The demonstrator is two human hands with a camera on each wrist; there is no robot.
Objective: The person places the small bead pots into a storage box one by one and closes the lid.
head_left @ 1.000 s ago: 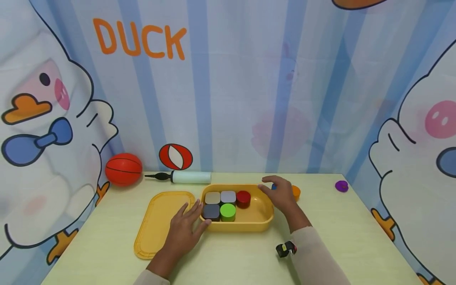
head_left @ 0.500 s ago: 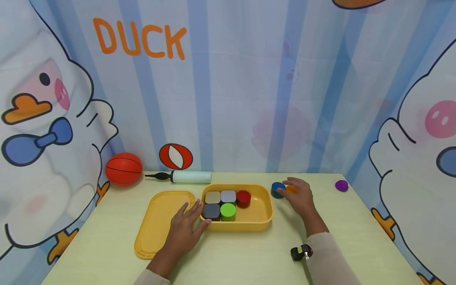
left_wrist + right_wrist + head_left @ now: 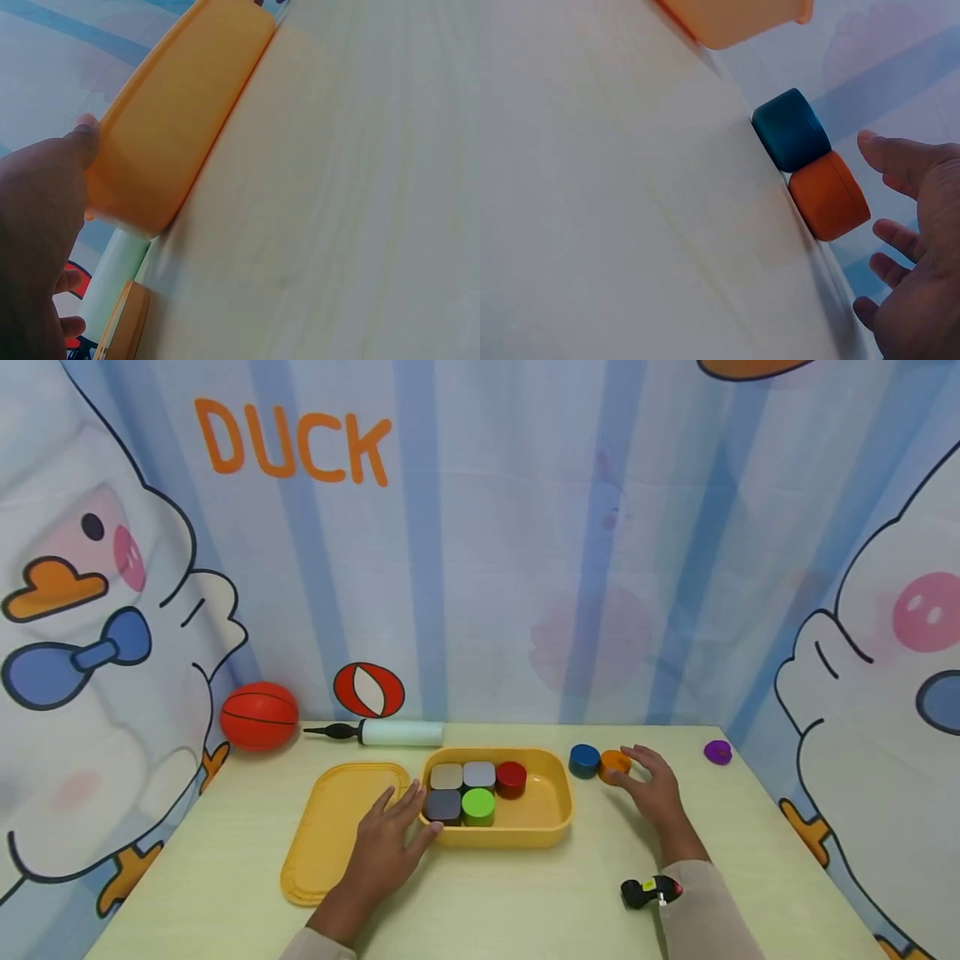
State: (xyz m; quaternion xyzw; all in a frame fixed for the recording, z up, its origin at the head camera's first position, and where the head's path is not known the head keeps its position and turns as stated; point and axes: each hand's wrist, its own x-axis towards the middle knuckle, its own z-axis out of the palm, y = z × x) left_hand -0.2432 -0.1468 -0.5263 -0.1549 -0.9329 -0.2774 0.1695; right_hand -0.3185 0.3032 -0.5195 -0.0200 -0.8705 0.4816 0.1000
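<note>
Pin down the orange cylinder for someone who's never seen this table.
Find the open yellow box on the table. Beyond its right end stands a blue cylinder; the orange cylinder is immediately beside it, next to the right hand. Colour sets it apart: orange against blue.

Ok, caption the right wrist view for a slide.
Right hand near an orange cylinder, with a blue cylinder and part of a yellow box beyond.

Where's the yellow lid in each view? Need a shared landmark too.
Head: yellow lid left of centre, partly hidden by the left hand.
Left wrist: lid at bottom left, seen nearly edge-on.
Right wrist: not in it.
Landmark: yellow box, just below centre in head, upper left in left wrist, top edge in right wrist.
</note>
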